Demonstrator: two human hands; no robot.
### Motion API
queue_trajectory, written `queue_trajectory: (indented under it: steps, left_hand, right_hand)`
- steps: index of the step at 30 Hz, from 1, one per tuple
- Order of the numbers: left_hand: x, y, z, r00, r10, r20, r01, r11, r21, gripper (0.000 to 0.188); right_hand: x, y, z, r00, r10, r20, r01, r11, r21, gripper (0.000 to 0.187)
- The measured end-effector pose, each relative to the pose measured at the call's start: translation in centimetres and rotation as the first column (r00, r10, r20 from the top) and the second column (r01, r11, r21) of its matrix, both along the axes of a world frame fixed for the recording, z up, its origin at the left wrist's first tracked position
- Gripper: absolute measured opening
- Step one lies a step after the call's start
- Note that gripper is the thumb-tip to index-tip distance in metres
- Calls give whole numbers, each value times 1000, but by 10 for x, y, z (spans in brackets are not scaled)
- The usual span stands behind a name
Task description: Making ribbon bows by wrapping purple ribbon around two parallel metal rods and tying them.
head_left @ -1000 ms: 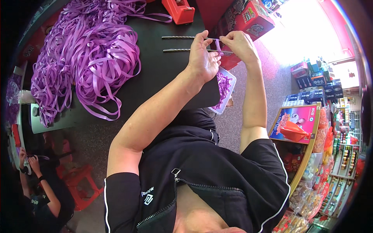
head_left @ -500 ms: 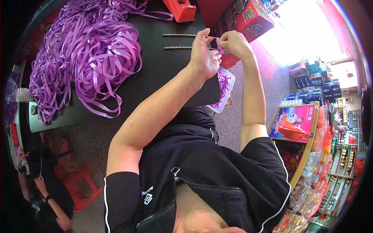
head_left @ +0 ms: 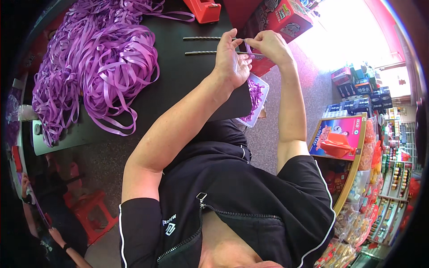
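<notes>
Two spiral-fluted metal rods, like long drill bits, the far rod [head_left: 202,38] and the near rod [head_left: 200,53], lie side by side over the black table's right edge. A short piece of purple ribbon [head_left: 248,47] crosses between their right ends. My right hand [head_left: 273,48] is closed, pinching the ribbon between thumb and forefinger. Around the rods, my left hand [head_left: 229,62] has its fingers curled, tips meeting the ribbon near my right fingertips. Its exact grip is partly hidden. A white plastic bin [head_left: 264,99] below the table edge holds short purple ribbon pieces [head_left: 254,96].
A large heap of purple ribbon loops [head_left: 118,67] covers the left of the black table [head_left: 178,82]. A red tape dispenser [head_left: 203,10] stands at the back. Red boxes [head_left: 286,20] are beyond. At lower left, another person [head_left: 58,232] handles ribbon near a red stool [head_left: 96,214].
My right hand has shifted slightly left and away from me, its fingertips now closer to my left fingertips. The view has moved a little. The other person's hands have moved apart along a ribbon.
</notes>
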State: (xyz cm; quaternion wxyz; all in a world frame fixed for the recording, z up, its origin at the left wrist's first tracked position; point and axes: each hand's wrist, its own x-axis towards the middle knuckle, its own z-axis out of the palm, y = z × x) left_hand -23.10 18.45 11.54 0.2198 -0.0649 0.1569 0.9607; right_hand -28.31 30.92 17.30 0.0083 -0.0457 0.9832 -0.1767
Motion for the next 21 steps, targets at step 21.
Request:
queue_trajectory:
  steps: [21]
  left_hand:
    - [-1, 0, -1, 1000, 10, -2, -10, 999, 49, 84]
  right_hand:
    - [-10, 9, -15, 992, 123, -14, -122, 991, 57, 22]
